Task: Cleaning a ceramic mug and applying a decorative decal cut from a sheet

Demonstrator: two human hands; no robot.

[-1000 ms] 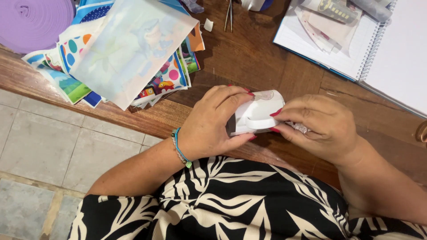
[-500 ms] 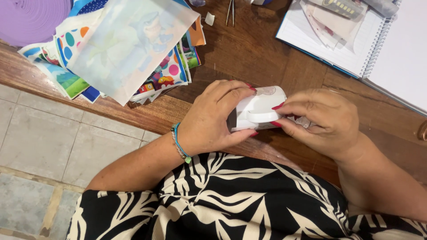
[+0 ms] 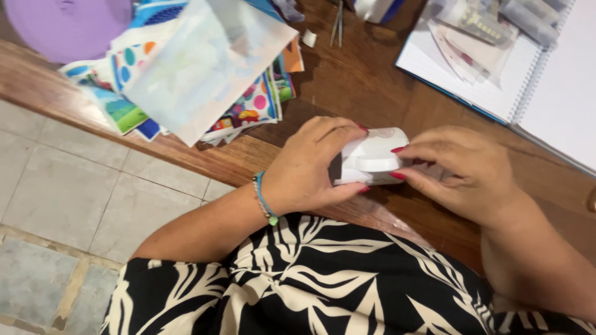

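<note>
White plastic, the small paper punch (image 3: 371, 159) sits just above the desk (image 3: 347, 80) edge, its long axis running left to right between both hands: the left hand (image 3: 310, 167) wraps one end, the right hand (image 3: 462, 170) pinches the other with its fingertips.

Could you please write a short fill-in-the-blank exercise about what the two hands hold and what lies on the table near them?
1. Both hands grip a small ____ plastic device at the table's near edge.
2. The left hand wears a beaded bracelet on its ____.
3. The purple round thing lies at the picture's top ____ corner.
4. The spiral notebook lies beyond the ____ hand.

Missing words: white; wrist; left; right
</note>
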